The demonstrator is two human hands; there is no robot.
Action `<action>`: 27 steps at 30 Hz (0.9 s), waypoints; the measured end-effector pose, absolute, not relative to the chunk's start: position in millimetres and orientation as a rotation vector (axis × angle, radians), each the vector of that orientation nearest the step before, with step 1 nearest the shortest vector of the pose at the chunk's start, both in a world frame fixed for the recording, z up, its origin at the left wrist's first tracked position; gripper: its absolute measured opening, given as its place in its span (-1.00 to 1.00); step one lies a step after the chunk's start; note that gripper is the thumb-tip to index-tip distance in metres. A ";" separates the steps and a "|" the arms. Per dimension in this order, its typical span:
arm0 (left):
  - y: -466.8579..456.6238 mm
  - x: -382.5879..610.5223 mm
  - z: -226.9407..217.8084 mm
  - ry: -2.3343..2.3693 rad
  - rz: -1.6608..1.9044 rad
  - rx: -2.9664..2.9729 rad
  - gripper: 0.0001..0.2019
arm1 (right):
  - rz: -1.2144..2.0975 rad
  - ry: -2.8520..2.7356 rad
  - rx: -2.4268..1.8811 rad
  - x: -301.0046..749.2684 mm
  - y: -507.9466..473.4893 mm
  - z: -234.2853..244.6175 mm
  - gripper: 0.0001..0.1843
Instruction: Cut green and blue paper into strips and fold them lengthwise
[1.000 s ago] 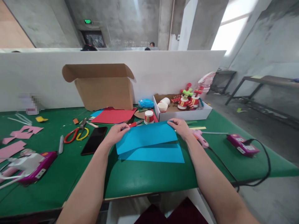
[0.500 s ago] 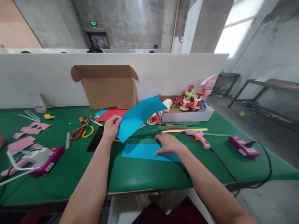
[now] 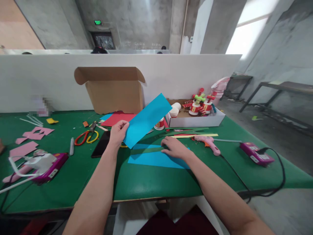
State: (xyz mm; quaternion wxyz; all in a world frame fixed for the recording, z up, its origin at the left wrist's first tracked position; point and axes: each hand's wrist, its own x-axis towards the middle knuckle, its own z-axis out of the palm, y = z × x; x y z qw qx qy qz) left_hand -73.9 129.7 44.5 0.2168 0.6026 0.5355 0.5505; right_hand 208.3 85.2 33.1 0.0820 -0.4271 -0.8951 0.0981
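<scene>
1. I have the left hand [image 3: 119, 132] pinching one end of a blue strip [image 3: 149, 119], raised aslant above the table [image 3: 156, 189].
2. My right hand [image 3: 174, 147] curves over a blue sheet [image 3: 151, 159], fingers at a green strip [image 3: 146, 150] lying across it; I can't tell whether they grip.
3. Left of my left hand: phone [image 3: 99, 147], then scissors [image 3: 90, 131].
4. Right of my right hand: glue gun [image 3: 202, 138].
5. Farther back I see a red sheet [image 3: 118, 119], an upright carton [image 3: 113, 96] and a white box [image 3: 195, 122] holding cups [image 3: 174, 113].

Green worktop [image 3: 146, 182], pretty cluttered tbh. Blue sheet [image 3: 150, 159] lying flat up front, scissors [image 3: 91, 131] and black phone [image 3: 99, 146] off left, pink glue gun [image 3: 209, 142] over right.
</scene>
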 end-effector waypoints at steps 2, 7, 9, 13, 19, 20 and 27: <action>130.2 -74.0 43.7 1.480 1.528 1.670 -0.75 | 0.322 -2.640 -1.292 208.8 87.8 32.0 -0.85; 131.6 -74.0 41.0 1.474 1.527 1.672 -0.75 | 0.404 -2.604 -1.265 207.8 89.3 31.3 -0.97; 131.6 -73.7 40.4 1.462 1.527 1.681 -0.75 | 0.450 -2.589 -1.233 208.3 90.4 31.0 -0.88; 131.6 -72.9 39.7 1.451 1.527 1.685 -0.76 | 0.498 -2.552 -1.177 215.6 94.0 32.8 -0.78; 132.2 -72.3 38.7 1.428 1.519 1.694 -0.77 | 0.525 -2.630 -1.290 227.4 93.3 37.5 -0.77; 132.3 -72.2 38.6 1.422 1.508 1.698 -0.76 | 0.524 -2.641 -1.283 227.1 92.9 37.4 -0.80; 133.6 -71.8 34.9 1.435 1.453 1.750 -0.76 | 0.603 -2.642 -1.313 218.2 90.3 38.2 -0.92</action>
